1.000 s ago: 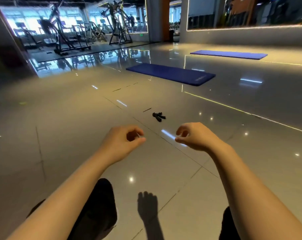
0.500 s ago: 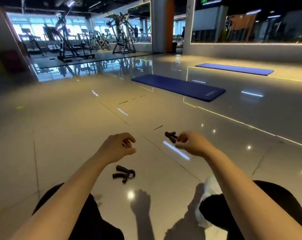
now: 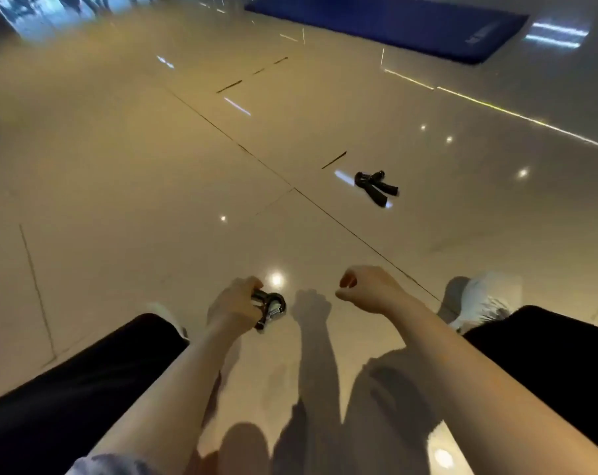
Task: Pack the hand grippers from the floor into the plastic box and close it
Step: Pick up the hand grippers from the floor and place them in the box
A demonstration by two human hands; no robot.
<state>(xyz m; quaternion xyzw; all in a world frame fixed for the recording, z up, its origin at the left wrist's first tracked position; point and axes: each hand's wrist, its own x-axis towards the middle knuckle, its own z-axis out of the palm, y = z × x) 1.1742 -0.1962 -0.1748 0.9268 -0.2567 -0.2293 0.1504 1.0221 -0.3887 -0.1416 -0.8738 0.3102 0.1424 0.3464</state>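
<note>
Left hand (image 3: 234,305) now grips near hand gripper (image 3: 269,308).

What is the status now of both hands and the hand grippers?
Left hand grips near hand gripper. Right hand curled, holding nothing. Second hand gripper on floor ahead. Plastic box not in view.

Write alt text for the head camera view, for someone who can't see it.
A person's left hand grips a black hand gripper on a glossy tiled floor; the right hand is curled and empty. A second hand gripper lies farther ahead, near a blue mat.
</note>
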